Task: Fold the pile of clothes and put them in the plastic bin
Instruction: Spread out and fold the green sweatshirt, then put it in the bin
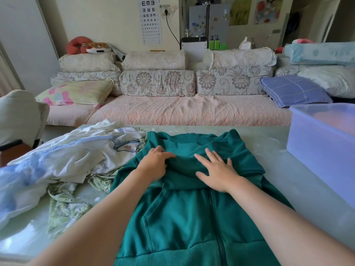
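A teal zip-up hoodie [184, 223] lies spread on the pale table [284, 169] right in front of me, its hood or upper part folded down over the chest. My left hand [155, 162] rests on that folded part with the fingers slightly bent onto the cloth. My right hand [217, 169] lies flat on it with fingers spread. To the left sits the pile of unfolded clothes [63, 156], white, light blue and floral pieces. The translucent plastic bin [322, 148] stands at the right edge of the table.
A sofa [172, 110] with several cushions runs along the far side of the table. A chair with a pale cushion [19, 116] stands at the left. Bare tabletop shows between the hoodie and the bin.
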Tool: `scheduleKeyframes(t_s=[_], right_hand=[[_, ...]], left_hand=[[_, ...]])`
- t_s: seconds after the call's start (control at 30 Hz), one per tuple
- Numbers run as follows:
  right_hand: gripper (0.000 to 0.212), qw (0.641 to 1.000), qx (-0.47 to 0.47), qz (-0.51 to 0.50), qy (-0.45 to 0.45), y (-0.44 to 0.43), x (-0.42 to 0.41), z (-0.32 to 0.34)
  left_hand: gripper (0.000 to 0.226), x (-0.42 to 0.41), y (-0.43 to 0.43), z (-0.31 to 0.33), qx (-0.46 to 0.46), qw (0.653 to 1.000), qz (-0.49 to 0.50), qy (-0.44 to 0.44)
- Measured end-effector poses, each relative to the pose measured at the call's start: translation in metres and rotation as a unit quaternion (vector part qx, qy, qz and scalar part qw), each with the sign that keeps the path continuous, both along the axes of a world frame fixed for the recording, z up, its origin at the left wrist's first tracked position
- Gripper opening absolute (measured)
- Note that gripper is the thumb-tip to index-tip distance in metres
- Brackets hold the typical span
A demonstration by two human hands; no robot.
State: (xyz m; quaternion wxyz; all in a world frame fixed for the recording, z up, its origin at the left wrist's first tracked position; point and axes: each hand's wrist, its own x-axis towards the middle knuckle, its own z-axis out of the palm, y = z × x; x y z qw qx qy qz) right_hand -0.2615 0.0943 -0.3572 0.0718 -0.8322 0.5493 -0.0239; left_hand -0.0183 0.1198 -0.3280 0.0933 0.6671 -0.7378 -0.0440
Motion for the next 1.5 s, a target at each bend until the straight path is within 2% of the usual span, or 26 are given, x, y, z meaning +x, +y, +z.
scheduleKeyframes(t_s=[0.03, 0.1, 0.13, 0.17, 0.23, 0.3, 0.37, 0.53, 0.63, 0.8, 0.93, 1.0, 1.07, 1.1, 1.17, 1.27, 1.33, 1.37, 1.4, 1.43, 1.5], right_hand=[[0.067, 1.0, 0.004, 0.0, 0.004, 0.0, -0.001, 0.0], [0.065, 0.998, 0.054, -0.015, 0.019, 0.001, -0.003, -0.003], [0.064, 0.997, 0.074, -0.022, 0.028, 0.001, -0.003, -0.003], [0.064, 0.996, 0.079, -0.026, 0.039, 0.002, -0.002, -0.002], [0.065, 0.996, 0.057, -0.024, 0.063, 0.003, 0.005, 0.003], [0.065, 0.997, 0.02, -0.006, 0.071, 0.007, 0.018, 0.01], [0.061, 0.998, -0.008, 0.024, 0.051, 0.014, 0.035, 0.014], [0.052, 0.994, 0.0, 0.109, -0.018, 0.03, 0.089, 0.016], [0.05, 0.992, 0.035, 0.12, 0.008, 0.034, 0.116, 0.006], [0.052, 0.991, 0.043, 0.101, 0.079, 0.025, 0.138, -0.012], [0.056, 0.99, 0.043, 0.112, 0.075, 0.02, 0.136, -0.013], [0.059, 0.99, 0.048, 0.118, 0.068, 0.021, 0.133, -0.013], [0.064, 0.99, 0.076, 0.117, 0.024, 0.019, 0.13, -0.01], [0.067, 0.989, 0.099, 0.11, -0.028, 0.016, 0.127, -0.008], [0.068, 0.971, 0.13, 0.073, -0.188, 0.009, 0.12, 0.001], [0.046, 0.892, 0.12, -0.054, -0.432, -0.005, 0.105, 0.025], [0.034, 0.825, 0.162, -0.146, -0.522, -0.014, 0.09, 0.046], [0.031, 0.8, 0.195, -0.175, -0.539, -0.017, 0.081, 0.054], [0.032, 0.792, 0.222, -0.19, -0.536, -0.017, 0.072, 0.059], [0.033, 0.804, 0.234, -0.192, -0.513, -0.018, 0.063, 0.058], [0.027, 0.857, 0.212, -0.168, -0.439, -0.019, 0.051, 0.049]], left_hand=[[0.052, 0.002, 0.003, 0.0, 0.028, 0.998, 0.017, -0.049], [0.06, 0.008, 0.01, -0.009, 0.188, 0.974, 0.055, -0.118], [0.065, 0.011, 0.013, -0.014, 0.254, 0.959, 0.066, -0.11], [0.069, 0.016, 0.015, -0.016, 0.282, 0.953, 0.068, -0.086], [0.071, 0.022, 0.018, -0.013, 0.253, 0.964, 0.071, -0.031], [0.062, 0.027, 0.023, -0.006, 0.168, 0.98, 0.103, 0.009], [0.056, 0.038, 0.029, -0.006, 0.107, 0.981, 0.16, 0.012], [0.054, 0.084, 0.037, -0.023, 0.128, 0.941, 0.31, 0.044], [0.054, 0.094, 0.039, -0.022, 0.113, 0.944, 0.306, 0.055], [0.051, 0.096, 0.028, -0.017, 0.103, 0.942, 0.291, 0.135], [0.03, 0.092, 0.02, -0.012, 0.155, 0.939, 0.288, 0.104], [0.027, 0.084, 0.017, -0.001, 0.164, 0.933, 0.284, 0.15], [0.031, 0.073, 0.009, 0.013, 0.151, 0.934, 0.256, 0.197], [0.032, 0.066, 0.004, 0.021, 0.143, 0.934, 0.234, 0.23], [0.039, 0.049, 0.0, 0.037, 0.134, 0.912, 0.186, 0.339], [0.043, 0.017, 0.001, 0.055, 0.105, 0.885, 0.139, 0.432], [0.045, -0.006, -0.003, 0.058, 0.115, 0.85, 0.092, 0.505], [0.049, -0.017, -0.003, 0.058, 0.135, 0.834, 0.066, 0.531], [0.053, -0.026, -0.005, 0.054, 0.165, 0.828, 0.039, 0.534], [0.054, -0.036, -0.005, 0.048, 0.208, 0.829, 0.007, 0.518], [0.04, -0.053, -0.004, 0.035, 0.314, 0.833, -0.052, 0.454]])
